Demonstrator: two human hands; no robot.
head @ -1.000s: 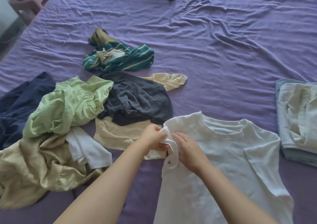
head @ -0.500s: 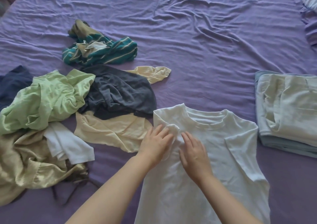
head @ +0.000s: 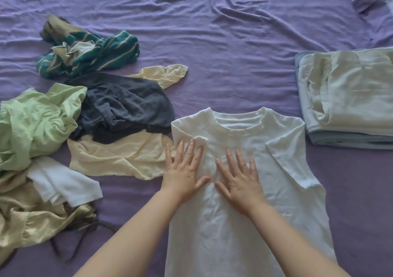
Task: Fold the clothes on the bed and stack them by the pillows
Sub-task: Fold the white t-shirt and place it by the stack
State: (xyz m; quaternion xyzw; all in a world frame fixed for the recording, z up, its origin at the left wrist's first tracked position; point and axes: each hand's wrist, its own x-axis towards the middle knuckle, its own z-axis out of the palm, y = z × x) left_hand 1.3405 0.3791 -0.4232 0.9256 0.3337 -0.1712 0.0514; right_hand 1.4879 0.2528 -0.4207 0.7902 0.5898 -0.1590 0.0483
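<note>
1. Head view, the work in hand: the white T-shirt (head: 251, 191) lies flat on the purple bed sheet (head: 223, 53), collar away from the person. I judge it is spread so that the folds come out straight.
2. Head view, the hands: the left hand (head: 184, 170) lies flat on the shirt's left side with fingers straight and spread, grasping nothing; its fingertips touch the sleeve that is turned inward onto the chest. The right hand (head: 238, 178) lies beside it on the chest, also flat with fingers released. Both seem to press the cloth so the tucked sleeve stays in place and the wrinkles go out.
3. Head view, the other sleeve: on the right side it also lies turned inward, so the body looks ready for the next fold.
4. Head view, the waiting clothes: a loose pile sits to the left, with a light green garment (head: 36, 126), a dark grey garment (head: 123, 106), a cream garment (head: 119, 155) and a teal striped garment (head: 91, 51), all not yet folded.
5. Head view, the finished things: a folded stack (head: 348, 98) rests at the right, just beside the shirt. The striped cloth in the far right corner may be a pillow; I cannot tell.
</note>
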